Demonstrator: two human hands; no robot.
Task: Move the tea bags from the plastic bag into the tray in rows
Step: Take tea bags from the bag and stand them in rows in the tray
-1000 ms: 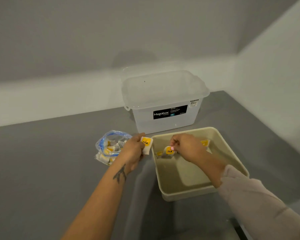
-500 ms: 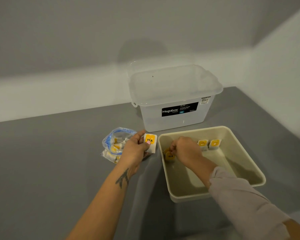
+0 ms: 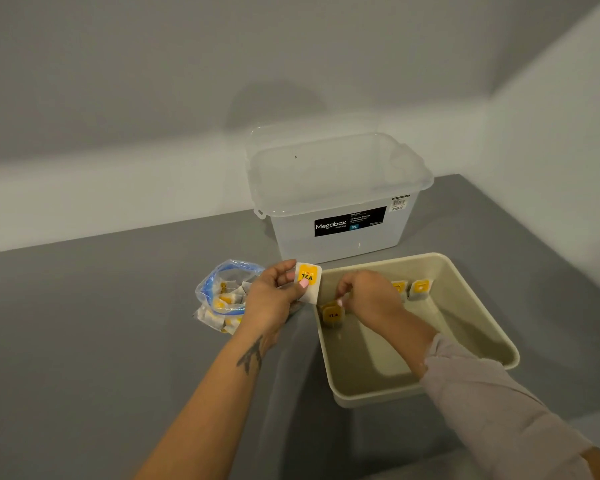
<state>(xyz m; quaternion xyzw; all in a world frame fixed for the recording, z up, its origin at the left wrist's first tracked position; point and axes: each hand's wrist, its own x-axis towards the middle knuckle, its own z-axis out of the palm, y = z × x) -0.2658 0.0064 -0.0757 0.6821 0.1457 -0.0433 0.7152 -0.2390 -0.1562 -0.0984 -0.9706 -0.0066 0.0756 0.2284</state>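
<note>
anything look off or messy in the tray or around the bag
Nothing stands out. Two tea bags stand side by side at the far wall of the tray, the right hand sets another tea bag at the far left corner, the left hand holds the next tea bag, and the plastic bag lies open without spills.

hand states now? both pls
Left hand: holding a tea bag beside the tray.
Right hand: pinching a tea bag inside the tray.
</note>
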